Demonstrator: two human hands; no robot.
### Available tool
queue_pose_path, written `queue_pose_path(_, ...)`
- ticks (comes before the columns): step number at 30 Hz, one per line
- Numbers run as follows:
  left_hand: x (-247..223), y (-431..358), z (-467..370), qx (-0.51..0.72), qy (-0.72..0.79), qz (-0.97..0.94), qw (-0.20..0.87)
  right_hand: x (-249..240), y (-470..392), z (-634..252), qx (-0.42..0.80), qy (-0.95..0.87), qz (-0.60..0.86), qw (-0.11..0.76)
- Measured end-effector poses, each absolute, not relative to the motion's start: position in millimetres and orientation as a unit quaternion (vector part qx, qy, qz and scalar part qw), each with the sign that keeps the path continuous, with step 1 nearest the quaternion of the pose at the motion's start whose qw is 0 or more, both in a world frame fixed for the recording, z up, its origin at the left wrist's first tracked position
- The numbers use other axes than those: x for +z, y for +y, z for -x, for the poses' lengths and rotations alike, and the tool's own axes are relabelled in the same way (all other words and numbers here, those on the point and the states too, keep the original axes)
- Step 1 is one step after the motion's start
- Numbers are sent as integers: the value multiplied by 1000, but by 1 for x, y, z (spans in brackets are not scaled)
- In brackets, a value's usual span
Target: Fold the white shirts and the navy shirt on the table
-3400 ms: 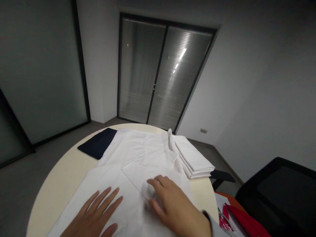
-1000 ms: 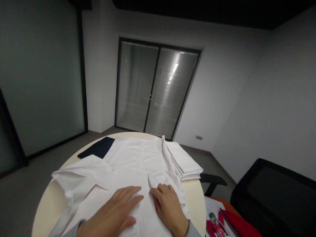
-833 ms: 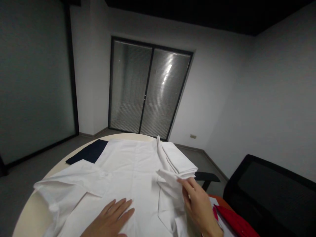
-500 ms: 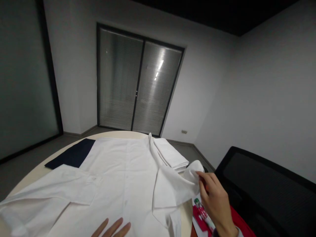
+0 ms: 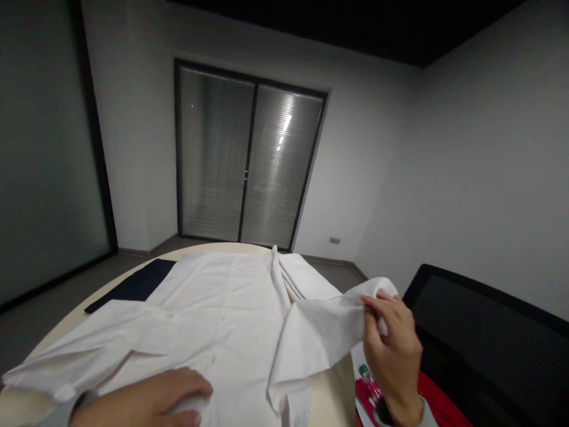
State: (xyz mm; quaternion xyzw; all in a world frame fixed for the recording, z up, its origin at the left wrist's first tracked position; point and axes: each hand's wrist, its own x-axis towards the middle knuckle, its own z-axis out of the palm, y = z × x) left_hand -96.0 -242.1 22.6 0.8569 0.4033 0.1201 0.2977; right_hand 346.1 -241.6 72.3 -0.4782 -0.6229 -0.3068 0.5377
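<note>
R hand (image 5: 395,344) pinches wht cloth sleeve (image 5: 326,333) of wht button-front shirt (image 5: 253,308); L hand (image 5: 149,398) loosely curled, thumb apart. Prob. sleeve-spreading; next needs steady pull.

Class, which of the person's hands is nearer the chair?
Right. The right hand, holding the sleeve, is by the left edge of the chair in the picture; the left hand is over the shirt, much farther left.

The right hand (image 5: 395,341) pinches one sleeve (image 5: 326,332) of a white shirt (image 5: 235,314).
</note>
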Motion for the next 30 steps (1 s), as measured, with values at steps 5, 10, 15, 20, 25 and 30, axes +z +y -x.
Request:
queue_pose_path(5,47,-223,5,123,379,-876,270,36,-216,-298,-90,-781,442,432)
queue_pose_path(10,8,-219,-38,120,429,-874,195,-12,-213,-254,52,-821,435,366)
queue_pose_path(15,-8,-222,-41,142,447,-863,187,-28,-223,-242,45,-808,515,282)
queue_pose_path(20,-10,-219,-40,152,425,-874,180,-31,-223,-243,-19,-785,584,206)
queue_pose_path(25,-15,-220,-36,166,410,-878,181,-34,-215,-249,-67,-785,598,146)
queue_pose_path(30,-13,-218,-31,178,385,-887,183,-15,-216,-308,-165,-792,555,195)
